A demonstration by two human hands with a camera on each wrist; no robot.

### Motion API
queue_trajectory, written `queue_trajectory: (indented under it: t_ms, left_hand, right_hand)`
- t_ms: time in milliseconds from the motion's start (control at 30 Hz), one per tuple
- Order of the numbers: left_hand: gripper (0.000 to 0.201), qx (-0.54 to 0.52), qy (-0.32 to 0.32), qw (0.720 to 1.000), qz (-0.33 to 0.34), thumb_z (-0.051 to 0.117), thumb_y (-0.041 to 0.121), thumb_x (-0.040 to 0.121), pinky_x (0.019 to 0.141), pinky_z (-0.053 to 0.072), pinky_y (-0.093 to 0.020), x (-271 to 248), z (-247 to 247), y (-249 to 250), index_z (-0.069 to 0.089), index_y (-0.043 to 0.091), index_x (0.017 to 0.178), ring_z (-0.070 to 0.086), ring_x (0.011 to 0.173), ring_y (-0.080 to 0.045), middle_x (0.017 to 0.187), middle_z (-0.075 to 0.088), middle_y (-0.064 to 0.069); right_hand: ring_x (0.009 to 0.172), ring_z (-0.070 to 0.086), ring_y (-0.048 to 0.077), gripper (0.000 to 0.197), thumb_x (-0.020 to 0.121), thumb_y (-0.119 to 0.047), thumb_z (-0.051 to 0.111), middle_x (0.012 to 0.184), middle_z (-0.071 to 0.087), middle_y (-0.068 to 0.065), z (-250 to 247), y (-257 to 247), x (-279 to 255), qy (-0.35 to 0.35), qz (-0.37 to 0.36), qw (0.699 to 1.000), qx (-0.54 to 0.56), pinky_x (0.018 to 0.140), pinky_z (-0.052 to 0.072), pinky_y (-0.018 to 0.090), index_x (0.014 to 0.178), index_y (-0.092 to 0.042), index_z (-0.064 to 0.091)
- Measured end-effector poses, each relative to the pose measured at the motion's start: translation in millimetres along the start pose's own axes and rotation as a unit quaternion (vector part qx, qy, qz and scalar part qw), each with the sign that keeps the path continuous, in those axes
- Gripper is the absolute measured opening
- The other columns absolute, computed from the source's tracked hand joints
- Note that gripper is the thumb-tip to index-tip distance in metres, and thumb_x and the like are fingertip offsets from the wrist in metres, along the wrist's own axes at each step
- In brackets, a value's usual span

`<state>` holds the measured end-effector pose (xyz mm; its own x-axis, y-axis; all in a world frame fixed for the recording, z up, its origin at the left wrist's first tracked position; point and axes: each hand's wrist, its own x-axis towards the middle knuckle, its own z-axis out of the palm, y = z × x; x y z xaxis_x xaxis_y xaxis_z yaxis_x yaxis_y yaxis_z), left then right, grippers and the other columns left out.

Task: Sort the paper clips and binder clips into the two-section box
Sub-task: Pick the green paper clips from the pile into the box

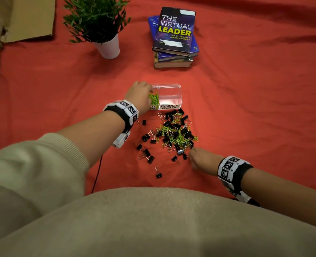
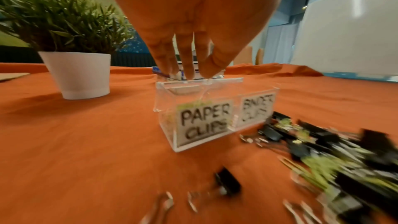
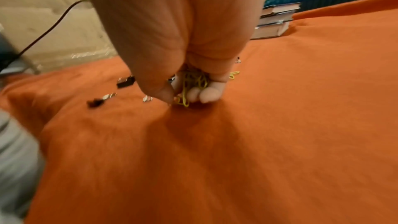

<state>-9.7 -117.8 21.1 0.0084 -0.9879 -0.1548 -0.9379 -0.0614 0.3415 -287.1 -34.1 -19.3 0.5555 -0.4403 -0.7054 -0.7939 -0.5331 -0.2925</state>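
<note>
A clear two-section box [image 1: 172, 85] stands on the red cloth, labelled "PAPER CLIPS" [image 2: 203, 123] on the left and "BINDER CLIPS" [image 1: 169, 107] on the right. Green paper clips [image 1: 154, 99] lie in the left section; the right section looks bare. My left hand [image 1: 140, 94] hovers over the paper clip section, fingers [image 2: 189, 69] pointing down and holding nothing I can see. In front of the box lies a mixed pile [image 1: 175, 132] of black binder clips and green paper clips. My right hand [image 1: 192, 151] sits at the pile's near right edge, fingers curled round a bunch of green paper clips [image 3: 189, 84].
Loose binder clips [image 1: 147, 153] are scattered left of and in front of the pile. A potted plant [image 1: 108, 47] and a stack of books [image 1: 174, 38] stand behind the box. Cardboard [image 1: 29, 17] lies at the far left. A black cable [image 1: 97, 173] runs near my left forearm.
</note>
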Motion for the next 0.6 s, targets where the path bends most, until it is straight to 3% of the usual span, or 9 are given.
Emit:
queue_trajectory:
  t_ms: [67, 100, 167, 233, 400, 500, 600]
  left_hand:
    - [0.018, -0.025, 0.016, 0.999, 0.026, 0.053, 0.014, 0.087, 0.096, 0.043, -0.035, -18, 10, 5, 0.059, 0.015, 0.103, 0.048, 0.107, -0.02, 0.108, 0.055, -0.002]
    - [0.013, -0.034, -0.001, 0.999, 0.041, 0.054, 0.017, 0.087, 0.093, 0.046, -0.033, -28, 19, 7, 0.059, 0.016, 0.099, 0.049, 0.103, -0.018, 0.105, 0.055, -0.001]
    - [0.013, -0.034, -0.07, 0.995, 0.061, 0.056, 0.023, 0.089, 0.086, 0.047, -0.027, -47, 38, 12, 0.059, 0.017, 0.101, 0.052, 0.101, -0.016, 0.104, 0.054, 0.002]
    - [0.024, -0.022, -0.128, 0.989, 0.065, 0.061, 0.029, 0.088, 0.083, 0.048, -0.029, -59, 56, 14, 0.058, 0.018, 0.109, 0.053, 0.103, -0.019, 0.109, 0.053, 0.0]
    - [0.025, -0.049, -0.137, 0.989, 0.032, 0.064, 0.025, 0.086, 0.082, 0.05, -0.04, -72, 72, 11, 0.058, 0.009, 0.105, 0.056, 0.098, -0.029, 0.11, 0.051, -0.009]
    - [0.017, -0.083, -0.114, 0.99, 0.025, 0.061, 0.021, 0.089, 0.082, 0.048, -0.038, -78, 68, 4, 0.061, 0.007, 0.099, 0.057, 0.095, -0.029, 0.107, 0.053, -0.01]
    - [0.012, -0.135, -0.092, 0.986, -0.009, 0.06, 0.016, 0.089, 0.083, 0.043, -0.031, -84, 62, -7, 0.063, 0.007, 0.096, 0.057, 0.096, -0.027, 0.104, 0.057, -0.01]
  right_hand:
    - [0.072, 0.05, 0.018, 0.005, 0.09, -0.01, 0.046, 0.089, 0.056, 0.009, -19, -1, 0, 0.027, 0.007, 0.995, 0.097, 0.061, 0.037, 0.024, 0.088, -0.013, 0.05]
    - [0.064, 0.047, 0.012, 0.007, 0.09, -0.011, 0.05, 0.082, 0.056, 0.005, -32, -1, 2, 0.045, 0.013, 0.989, 0.138, 0.056, 0.036, 0.02, 0.084, -0.014, 0.05]
    - [0.061, 0.05, 0.005, 0.006, 0.091, -0.018, 0.055, 0.077, 0.059, -0.002, -64, -1, 10, 0.057, 0.022, 0.974, 0.217, 0.057, 0.041, 0.016, 0.087, -0.013, 0.057]
    - [0.061, 0.056, 0.006, 0.013, 0.091, -0.023, 0.058, 0.079, 0.065, -0.006, -101, -7, 22, 0.06, 0.019, 0.96, 0.273, 0.062, 0.048, 0.02, 0.096, -0.013, 0.063]
    - [0.056, 0.052, 0.006, 0.015, 0.09, -0.015, 0.059, 0.073, 0.062, -0.005, -174, -36, 75, 0.147, -0.006, 0.954, 0.262, 0.053, 0.043, 0.019, 0.102, -0.008, 0.066]
    - [0.065, 0.056, 0.011, 0.017, 0.088, -0.006, 0.056, 0.088, 0.066, 0.006, -188, -60, 114, 0.203, -0.009, 0.958, 0.204, 0.064, 0.045, 0.022, 0.101, -0.007, 0.067]
    - [0.096, 0.062, 0.025, 0.027, 0.087, -0.001, 0.049, 0.108, 0.067, 0.011, -185, -80, 137, 0.213, -0.009, 0.968, 0.133, 0.078, 0.043, 0.024, 0.104, -0.011, 0.067]
